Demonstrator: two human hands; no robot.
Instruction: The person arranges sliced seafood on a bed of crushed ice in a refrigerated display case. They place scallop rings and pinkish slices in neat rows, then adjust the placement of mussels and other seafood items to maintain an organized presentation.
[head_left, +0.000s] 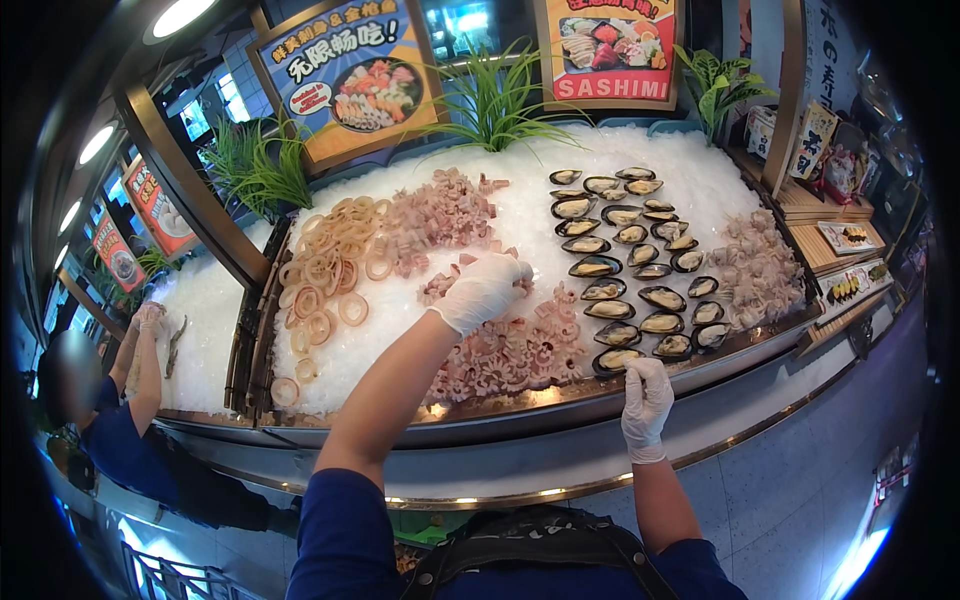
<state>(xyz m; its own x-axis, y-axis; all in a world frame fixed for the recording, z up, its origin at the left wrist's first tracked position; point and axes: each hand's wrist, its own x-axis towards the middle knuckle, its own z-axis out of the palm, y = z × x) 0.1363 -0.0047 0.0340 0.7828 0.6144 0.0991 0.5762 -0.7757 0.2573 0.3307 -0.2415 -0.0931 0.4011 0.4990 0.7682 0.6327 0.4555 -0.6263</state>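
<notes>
My left hand (484, 294), in a thin white glove, reaches over the ice with its fingers curled down at pink scored squid pieces (439, 288). Its fingertips are partly hidden, so whether they grip a piece does not show. More cut squid (517, 349) is heaped below and beside that wrist. At the tray's front edge, my right hand (646, 409), gloved too, has its fingers bent together. Those fingertips meet the right end of a half-shell mussel (616, 361); whether they pinch it is unclear. Rows of other mussels (663, 298) lie on the crushed ice (525, 180).
Squid rings (319, 274) lie left; small pale cephalopods (761, 270) lie right. A metal rim (555, 397) borders the ice, with a bamboo divider (259, 337) at left. Behind stand plants (491, 97) and framed posters (352, 75). A co-worker (142, 442) works over the left-hand ice.
</notes>
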